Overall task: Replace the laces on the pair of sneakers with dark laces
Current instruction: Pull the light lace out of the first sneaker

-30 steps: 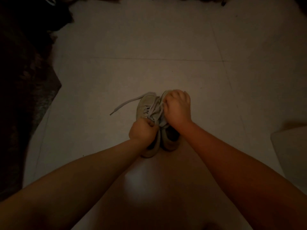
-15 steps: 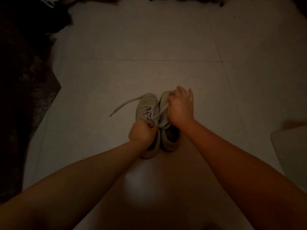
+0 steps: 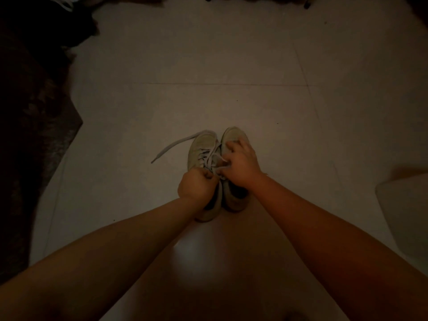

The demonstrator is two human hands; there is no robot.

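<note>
Two pale, low-top fabric sneakers, side by side, toes toward 12 o'clock: left sneaker (image 3: 201, 148), right sneaker (image 3: 234, 135). Two bare hands over them: left hand (image 3: 196, 187) at 7 o'clock of pair, right hand (image 3: 240, 165) at 3 o'clock. One pale flat lace (image 3: 172, 147) with loose end trailing toward 9 o'clock; how many laces in all, cannot tell in dim light. One dark patterned rug (image 3: 34, 135) at 9 o'clock. One pale rounded object (image 3: 405, 209) at 3 o'clock edge. One pale tiled floor (image 3: 208, 66).

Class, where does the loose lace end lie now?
In the head view, the lace end lies on the floor, left of the left sneaker.
</note>
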